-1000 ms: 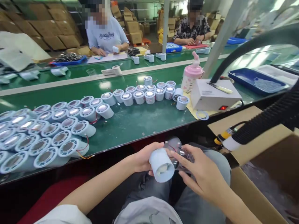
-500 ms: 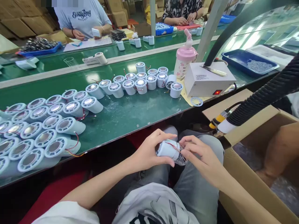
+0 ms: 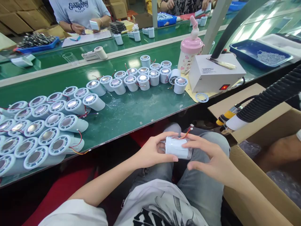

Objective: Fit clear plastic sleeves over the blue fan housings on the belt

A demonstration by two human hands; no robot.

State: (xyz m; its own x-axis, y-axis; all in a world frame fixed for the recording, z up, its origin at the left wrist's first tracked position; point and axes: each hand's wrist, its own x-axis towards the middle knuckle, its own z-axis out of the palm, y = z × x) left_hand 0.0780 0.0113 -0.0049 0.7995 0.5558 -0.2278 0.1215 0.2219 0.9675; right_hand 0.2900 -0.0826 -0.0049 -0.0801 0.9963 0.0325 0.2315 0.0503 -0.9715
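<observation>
A light-blue cylindrical housing with a clear right end is above my lap. My left hand is closed around its left end, thumb along the near side. Red and yellow wires with a small white connector stick up behind the housing. The fingers of my right hand touch the housing's right part from above, spread apart, and the thumb sits just below it, apart from it. On the green bench, many similar light-blue housings with silver round centres stand or lean in rows, some with wires trailing.
A white box with a red lit switch stands on the bench beside a pink-lidded cup and a loose blue ring. A black hose hangs over an open cardboard box. Two people work across the bench.
The housing has turned in my hands, and its wires now stand up behind it instead of lying across it. My right fingers have let go of the wired end, and the hand has opened.
</observation>
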